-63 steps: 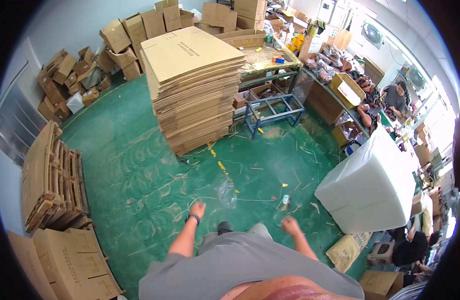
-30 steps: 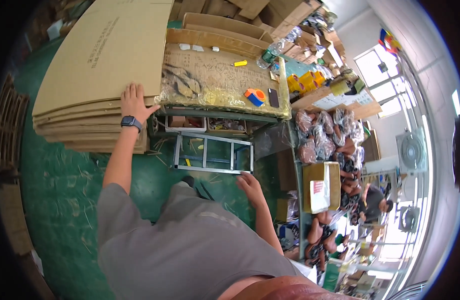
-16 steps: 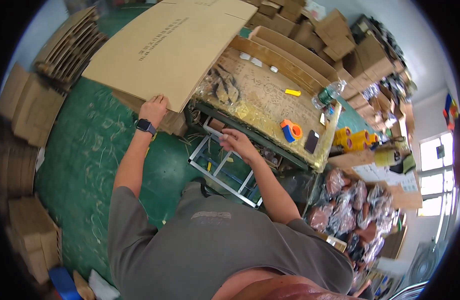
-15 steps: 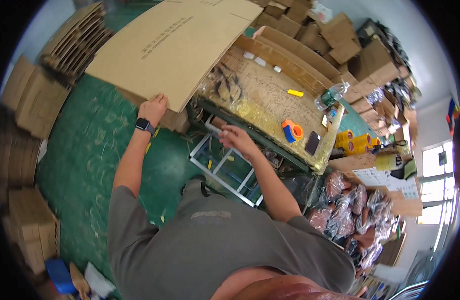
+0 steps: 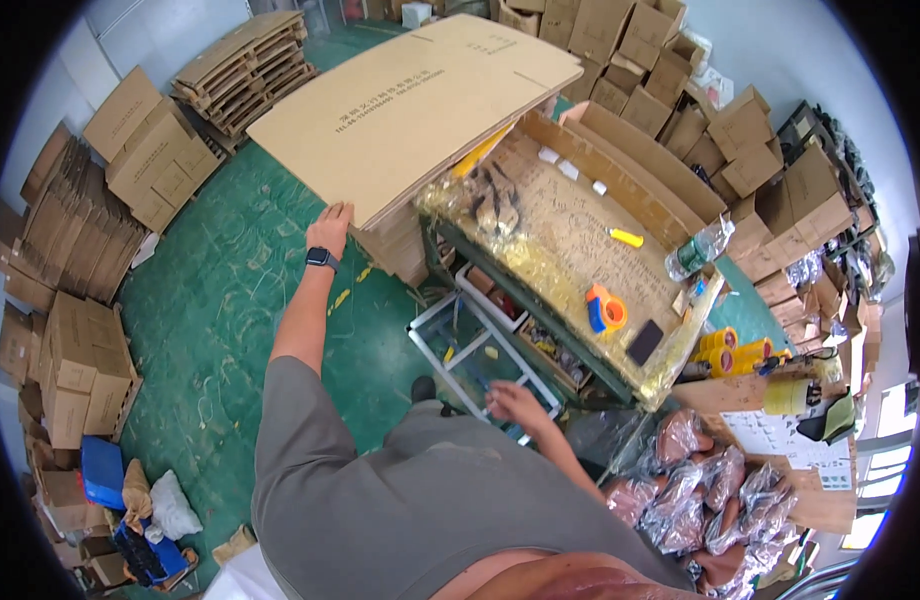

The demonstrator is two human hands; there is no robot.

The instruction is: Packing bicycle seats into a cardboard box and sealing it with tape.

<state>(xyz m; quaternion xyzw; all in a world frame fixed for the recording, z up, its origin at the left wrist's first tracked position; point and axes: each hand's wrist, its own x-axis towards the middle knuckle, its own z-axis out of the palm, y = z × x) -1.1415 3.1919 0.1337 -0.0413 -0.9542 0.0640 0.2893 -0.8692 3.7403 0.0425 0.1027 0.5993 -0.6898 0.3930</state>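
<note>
My left hand (image 5: 330, 231), with a dark watch on its wrist, is closed at the near corner of a large flat cardboard sheet (image 5: 410, 110). The sheet lies on top of a stack of flat cardboard (image 5: 395, 244) beside the workbench. Lower and to the right, my right hand (image 5: 517, 404) hangs over a silver metal frame (image 5: 472, 349) at floor level. Its fingers are loosely bent and apart, with nothing visible in them; the hand is slightly blurred.
On the cardboard-topped workbench (image 5: 560, 225) lie an orange-and-blue tape dispenser (image 5: 607, 309), a phone (image 5: 645, 342), a yellow cutter (image 5: 626, 237) and a plastic bottle (image 5: 700, 248). Plastic-wrapped brown items (image 5: 695, 480) lie at right. Cardboard stacks (image 5: 85, 365) line the left.
My right hand has drawn back from the bench edge toward my body. My left hand stays at the sheet's corner. The view has shifted, so the bench sits lower and farther right.
</note>
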